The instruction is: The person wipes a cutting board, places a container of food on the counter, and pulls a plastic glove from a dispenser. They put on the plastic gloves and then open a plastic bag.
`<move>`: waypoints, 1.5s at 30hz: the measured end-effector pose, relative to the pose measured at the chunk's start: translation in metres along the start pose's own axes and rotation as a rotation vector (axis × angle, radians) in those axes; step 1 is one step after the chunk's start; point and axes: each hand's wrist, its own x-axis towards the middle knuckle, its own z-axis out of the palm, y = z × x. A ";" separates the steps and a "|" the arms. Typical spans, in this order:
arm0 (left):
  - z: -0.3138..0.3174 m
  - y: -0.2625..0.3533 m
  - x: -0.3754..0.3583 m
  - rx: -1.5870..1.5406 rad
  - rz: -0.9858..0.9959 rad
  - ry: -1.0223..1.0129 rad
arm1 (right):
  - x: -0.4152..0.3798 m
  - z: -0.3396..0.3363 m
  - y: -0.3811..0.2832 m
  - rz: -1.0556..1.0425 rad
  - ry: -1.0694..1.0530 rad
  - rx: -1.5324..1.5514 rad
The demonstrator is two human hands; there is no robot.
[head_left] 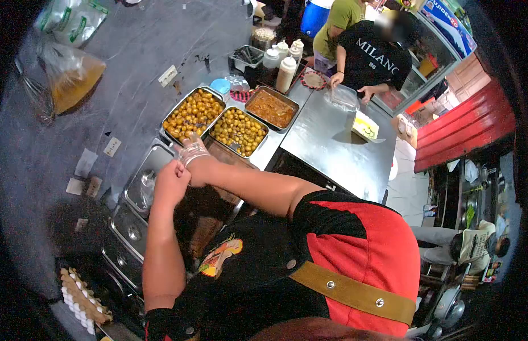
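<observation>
Our left hand [172,181] is gripping the clear glove [193,152] cuff at our right hand [194,154]. We are holding that gloved hand, fingers hidden, just beside the tray of fried balls [239,131].

Street food stall, food trays [239,131], sauce bottles [286,74]

Hands [181,170] meeting just before 3 food trays [238,132] sitting side by side; squeeze bottles [286,73] standing behind; egg carton [82,298] lying nr person.
</observation>
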 end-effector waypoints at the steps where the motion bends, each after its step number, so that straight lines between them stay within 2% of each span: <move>1: 0.001 -0.002 0.002 0.005 0.006 -0.004 | -0.004 -0.005 -0.002 0.018 -0.033 -0.002; 3: 0.006 -0.007 0.002 0.158 -0.058 -0.080 | -0.009 -0.015 -0.005 0.003 -0.085 0.005; 4: 0.005 0.000 0.001 0.158 -0.055 -0.087 | -0.009 -0.009 -0.006 -0.020 -0.111 -0.064; 5: 0.004 0.006 0.002 0.302 -0.042 -0.087 | -0.010 -0.004 -0.006 -0.045 -0.136 -0.135; 6: 0.003 0.014 0.006 0.445 -0.029 -0.082 | -0.012 0.000 -0.005 -0.042 -0.135 -0.136; 7: 0.002 0.021 0.010 0.445 -0.027 -0.081 | -0.014 0.000 -0.005 -0.007 -0.089 -0.090; 9: 0.004 0.035 0.018 0.485 0.188 0.091 | -0.015 0.007 -0.003 0.027 -0.047 -0.041; 11: 0.007 0.046 0.027 0.508 0.223 0.103 | -0.012 -0.002 0.002 0.037 0.086 0.084; 12: 0.009 0.052 0.030 0.530 0.263 0.119 | -0.008 -0.010 0.009 0.021 -0.107 0.064; 13: 0.009 0.057 0.028 0.529 0.268 0.120 | -0.005 -0.025 0.013 0.025 -0.105 0.060; 15: 0.008 0.061 0.020 0.470 0.407 0.216 | 0.001 -0.044 0.020 0.021 -0.077 0.080; 16: 0.008 0.059 0.018 0.471 0.412 0.219 | 0.000 -0.044 0.021 0.036 0.137 -0.020; 17: 0.011 0.055 0.016 0.435 0.384 0.275 | 0.000 -0.046 0.024 0.038 0.139 -0.022; 19: 0.015 0.055 0.014 0.395 0.364 0.335 | 0.001 -0.053 0.035 0.141 0.378 0.018; 21: 0.018 0.057 0.008 0.266 0.151 0.360 | 0.004 -0.055 0.037 0.219 0.436 0.107; 22: 0.026 0.048 0.013 0.266 0.143 0.358 | 0.008 -0.045 0.040 0.197 0.552 0.086; 23: 0.040 0.034 0.024 0.240 0.015 0.303 | 0.012 -0.038 0.041 0.170 0.668 0.066; 24: 0.044 0.025 0.032 0.213 -0.117 0.253 | 0.009 -0.042 0.040 0.241 0.548 0.084; 25: 0.038 0.026 0.033 0.218 -0.141 0.266 | 0.008 -0.043 0.040 0.218 0.539 0.098; 27: 0.028 0.035 0.031 -0.149 -0.242 -0.193 | 0.009 -0.042 0.040 0.208 0.437 -0.092; 28: 0.032 0.034 0.032 -0.235 -0.312 -0.245 | 0.012 -0.039 0.040 0.182 0.429 -0.074; 29: 0.035 0.035 0.032 -0.324 -0.376 -0.296 | 0.015 -0.037 0.041 0.249 0.369 -0.072; 30: 0.036 0.035 0.030 -0.313 -0.343 -0.326 | 0.017 -0.034 0.041 0.319 0.308 -0.072; 31: 0.036 0.037 0.029 -0.302 -0.307 -0.358 | 0.017 -0.033 0.041 0.302 0.303 -0.060; 34: 0.034 0.040 0.030 -0.263 -0.312 -0.413 | 0.015 -0.031 0.039 0.282 0.401 0.096; 37: 0.028 0.039 0.026 -0.182 -0.299 -0.457 | 0.015 -0.024 0.036 0.225 0.452 -0.038; 39: 0.027 0.033 0.031 0.088 -0.176 -0.532 | 0.021 -0.012 0.044 0.200 0.366 -0.033; 40: 0.024 0.035 0.028 0.087 -0.182 -0.532 | 0.019 -0.013 0.044 0.173 0.328 -0.064; 41: 0.019 0.041 0.024 0.245 -0.136 -0.296 | 0.017 -0.015 0.043 0.149 0.291 -0.097; 42: 0.013 0.047 0.021 0.398 -0.086 -0.059 | 0.020 -0.021 0.045 0.127 0.146 -0.120; 43: 0.008 0.050 0.020 0.398 -0.085 -0.060 | 0.020 -0.024 0.041 0.128 0.145 -0.120; 45: -0.002 0.056 0.022 0.313 0.147 0.237 | 0.020 -0.029 0.033 0.135 -0.038 -0.200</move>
